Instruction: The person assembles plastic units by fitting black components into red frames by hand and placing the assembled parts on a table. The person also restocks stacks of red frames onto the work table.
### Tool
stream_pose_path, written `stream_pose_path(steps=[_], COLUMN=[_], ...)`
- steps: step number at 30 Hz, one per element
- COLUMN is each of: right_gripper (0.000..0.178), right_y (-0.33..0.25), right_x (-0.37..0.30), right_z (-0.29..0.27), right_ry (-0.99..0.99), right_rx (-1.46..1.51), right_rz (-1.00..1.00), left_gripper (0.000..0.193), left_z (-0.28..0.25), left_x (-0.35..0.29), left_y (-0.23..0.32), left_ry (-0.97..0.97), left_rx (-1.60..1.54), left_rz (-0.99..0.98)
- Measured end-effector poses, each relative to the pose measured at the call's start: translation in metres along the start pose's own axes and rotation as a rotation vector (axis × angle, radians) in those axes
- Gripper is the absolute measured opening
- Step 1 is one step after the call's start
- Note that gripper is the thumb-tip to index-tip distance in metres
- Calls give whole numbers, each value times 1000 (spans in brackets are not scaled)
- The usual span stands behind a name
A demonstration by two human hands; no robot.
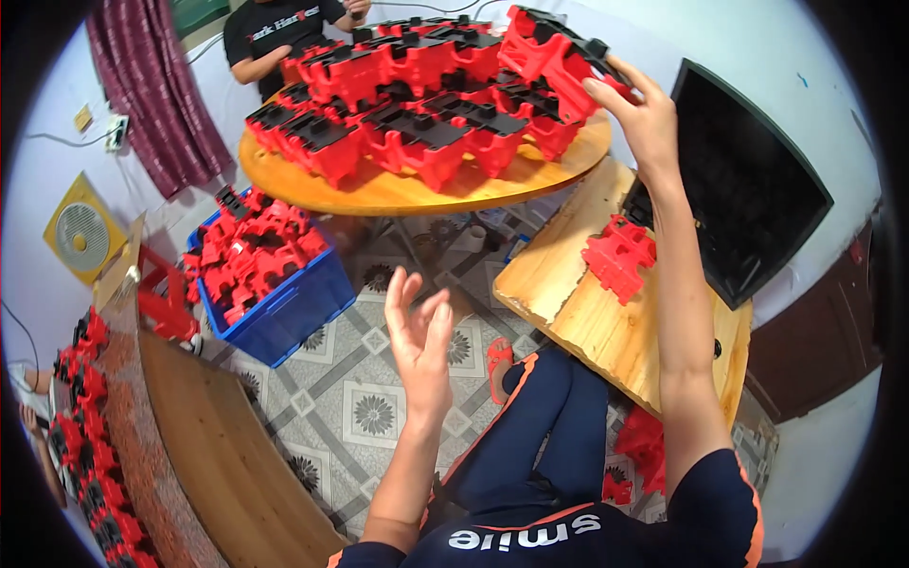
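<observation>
My right hand [644, 118] reaches up to the far right of the round wooden table [407, 199]. Its fingers and thumb close on the edge of a red plastic part with a black top [549, 62], which sits tilted at the right end of the stack. Many similar red and black parts [412, 137] are piled in layers on that table. My left hand [418, 346] hangs in the air above the tiled floor, fingers apart and holding nothing.
A blue crate [294, 312] heaped with red parts stands at left. On the wooden side table [540, 284] lie a red part [620, 257] and a black screen [748, 180]. Another person [275, 38] is behind the round table. More parts [90, 426] line the left edge.
</observation>
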State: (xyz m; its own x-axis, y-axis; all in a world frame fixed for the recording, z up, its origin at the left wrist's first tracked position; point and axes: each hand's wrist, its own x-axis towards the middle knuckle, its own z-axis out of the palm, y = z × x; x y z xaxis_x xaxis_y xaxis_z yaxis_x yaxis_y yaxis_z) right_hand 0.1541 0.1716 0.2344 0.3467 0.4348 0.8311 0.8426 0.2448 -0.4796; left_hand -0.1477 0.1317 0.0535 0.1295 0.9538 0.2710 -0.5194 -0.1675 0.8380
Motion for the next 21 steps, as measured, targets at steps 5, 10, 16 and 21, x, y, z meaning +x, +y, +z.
stream_pose_path(steps=[5, 10, 16, 21], right_gripper=[60, 62, 67, 77], right_y=[45, 70, 78, 74], right_x=[33, 55, 62, 55], right_z=[18, 41, 45, 46], right_ry=[-119, -186, -231, -318], right_rx=[-179, -238, -228, -208], right_rz=[0, 73, 110, 95], left_gripper=[60, 59, 56, 55], left_z=[-17, -18, -20, -25], left_x=[-29, -43, -40, -42], left_y=[-33, -46, -51, -52], left_ry=[-67, -118, -99, -109], left_rx=[13, 72, 70, 112], left_rz=[-219, -315, -339, -362])
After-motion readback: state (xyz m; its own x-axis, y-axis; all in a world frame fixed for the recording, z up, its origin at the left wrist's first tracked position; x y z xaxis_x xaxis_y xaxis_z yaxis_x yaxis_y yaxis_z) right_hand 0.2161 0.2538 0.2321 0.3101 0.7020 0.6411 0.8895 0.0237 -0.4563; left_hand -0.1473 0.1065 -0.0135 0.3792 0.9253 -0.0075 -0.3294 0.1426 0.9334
